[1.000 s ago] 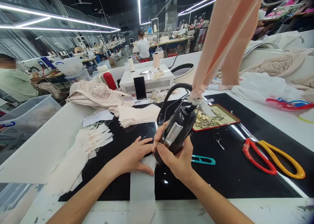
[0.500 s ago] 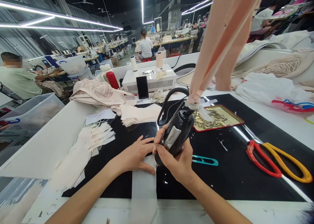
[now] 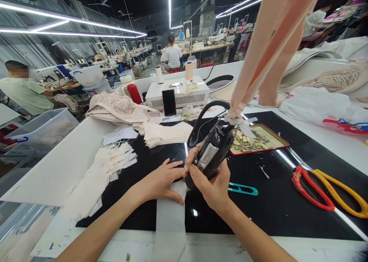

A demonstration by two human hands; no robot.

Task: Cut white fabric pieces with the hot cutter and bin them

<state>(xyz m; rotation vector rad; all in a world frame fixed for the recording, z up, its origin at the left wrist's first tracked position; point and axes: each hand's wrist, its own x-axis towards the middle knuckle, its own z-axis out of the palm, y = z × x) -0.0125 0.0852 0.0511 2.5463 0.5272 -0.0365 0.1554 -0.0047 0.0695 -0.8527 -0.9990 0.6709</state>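
My left hand [image 3: 164,179] lies palm down with fingers and thumb spread, pressing a pale translucent strip [image 3: 170,220] onto the black work mat [image 3: 276,200]. Wrapped around a black corded hand tool [image 3: 214,151] with a silver plate is my right hand [image 3: 214,185]. The tool leans up to the right, its lower end close to my left fingertips; my hands hide what its working end touches. A pink fabric band [image 3: 264,51] is tied at its top by the cord. Teal thread snips [image 3: 244,189] lie just right of my right hand.
Red-and-yellow-handled scissors [image 3: 313,189] lie at right, behind them a tray of seeds [image 3: 276,145]. Stacked fabric pieces [image 3: 168,133], more cut pieces [image 3: 100,177] and lace bras [image 3: 117,108] sit left. A phone [image 3: 169,103] leans against a white box [image 3: 195,91]. Co-workers sit farther off.
The whole view has shifted slightly, so everything sits a little to the right. Both hands and the tool keep about the same place on the strip.
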